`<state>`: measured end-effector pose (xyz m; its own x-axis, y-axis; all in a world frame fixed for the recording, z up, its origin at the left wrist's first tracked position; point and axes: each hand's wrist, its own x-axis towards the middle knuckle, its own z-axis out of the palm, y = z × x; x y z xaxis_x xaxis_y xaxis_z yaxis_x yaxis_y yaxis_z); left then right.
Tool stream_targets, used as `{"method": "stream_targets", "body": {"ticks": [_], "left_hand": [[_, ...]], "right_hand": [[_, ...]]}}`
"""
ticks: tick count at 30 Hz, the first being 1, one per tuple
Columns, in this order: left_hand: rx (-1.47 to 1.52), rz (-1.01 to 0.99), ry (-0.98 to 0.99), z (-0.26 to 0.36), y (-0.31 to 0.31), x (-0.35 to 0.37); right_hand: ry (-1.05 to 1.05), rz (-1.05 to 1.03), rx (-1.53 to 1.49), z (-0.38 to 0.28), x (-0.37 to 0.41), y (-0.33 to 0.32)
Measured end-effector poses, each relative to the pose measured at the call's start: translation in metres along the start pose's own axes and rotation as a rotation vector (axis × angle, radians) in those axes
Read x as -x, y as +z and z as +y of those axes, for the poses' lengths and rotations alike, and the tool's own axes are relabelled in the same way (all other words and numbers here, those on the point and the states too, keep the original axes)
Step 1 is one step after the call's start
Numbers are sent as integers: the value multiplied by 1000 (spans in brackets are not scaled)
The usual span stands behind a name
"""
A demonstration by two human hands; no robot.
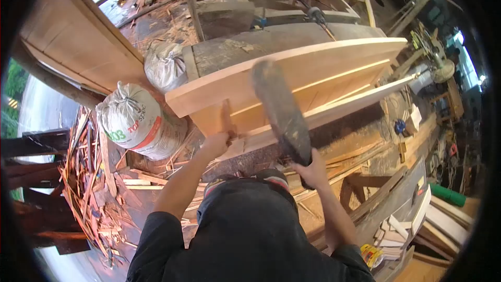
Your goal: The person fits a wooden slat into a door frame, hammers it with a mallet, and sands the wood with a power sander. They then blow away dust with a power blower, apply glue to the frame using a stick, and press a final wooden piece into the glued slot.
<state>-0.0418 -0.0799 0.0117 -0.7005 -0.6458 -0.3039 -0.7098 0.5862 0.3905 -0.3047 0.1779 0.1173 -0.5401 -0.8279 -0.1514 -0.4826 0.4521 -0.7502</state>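
My right hand is closed around the narrow end of a dark, worn wooden mallet, blurred by motion. Its broad end rises over a pale wooden panel made of long boards and strips. At the panel's left end, my left hand is closed on a short brown wooden piece that stands up against the boards. Blur hides how that piece meets the panel. A long edge board runs along the panel's near side.
Two stuffed sacks, a printed one and a grey one, stand left of the panel. Wood scraps litter the floor. Behind lies a workbench with a power tool. Offcuts and a yellow tape roll are at lower right.
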Motion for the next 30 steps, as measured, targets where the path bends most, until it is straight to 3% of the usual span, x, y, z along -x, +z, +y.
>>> {"method": "stream_targets", "body": {"ticks": [1,5,7,8,11,14,17,18,21,24,30], "left_hand": [[-22,-30,-45,0,-7,3],[163,68,167,-63,16,4],[220,224,283,-69,23,11],[303,227,236,-73,38,7],[160,108,42,-52,19,14],[146,32,9,-39,2,20],[136,-9,36,-47,3,22],[133,-12,55,-51,5,19],[160,-105,-10,-25,-38,30],[204,-183,24,-24,-51,24],[346,-347,212,-59,-43,-7]], "right_hand": [[-60,65,-79,-13,-3,-11],[-107,290,-240,-48,-19,-41],[-101,402,-197,-27,-26,-32],[-128,460,-160,28,-33,-9],[428,101,277,100,-24,18],[443,313,19,123,-31,18],[484,329,-3,142,-26,8],[381,339,-70,147,-24,5],[470,238,-42,206,-29,4],[477,316,-16,192,-24,6],[533,388,-136,100,28,22]]}}
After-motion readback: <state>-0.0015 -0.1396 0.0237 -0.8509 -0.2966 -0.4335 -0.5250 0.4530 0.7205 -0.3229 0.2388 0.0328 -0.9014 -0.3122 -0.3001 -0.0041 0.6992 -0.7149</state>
